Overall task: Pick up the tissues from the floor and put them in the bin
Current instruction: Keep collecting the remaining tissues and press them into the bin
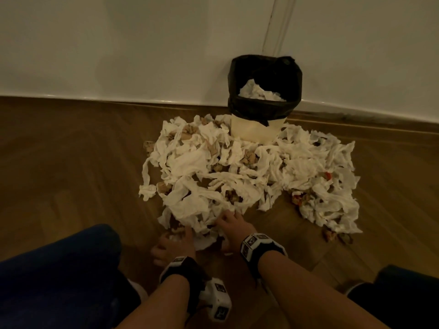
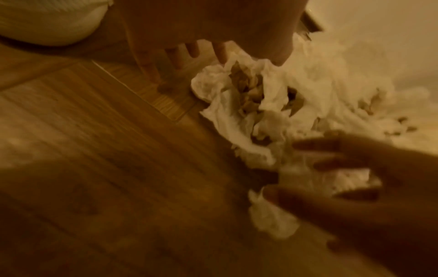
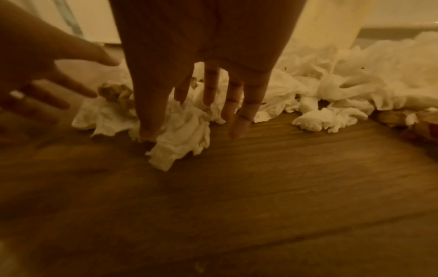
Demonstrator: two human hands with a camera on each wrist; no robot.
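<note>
A wide pile of crumpled white tissues lies on the wooden floor in front of a cream bin lined with a black bag. A few tissues sit inside the bin. My left hand reaches the pile's near edge with its fingers spread and straight. My right hand is just to its right, with its fingers stretched down onto a loose tissue at the pile's front. Neither hand grips anything. The pile runs on to the right towards the bin.
The bin stands against a white wall with a skirting board. Brown paper balls and red scraps are mixed into the pile. My knees in dark trousers frame the hands on both sides. Bare wood floor lies in front of the pile.
</note>
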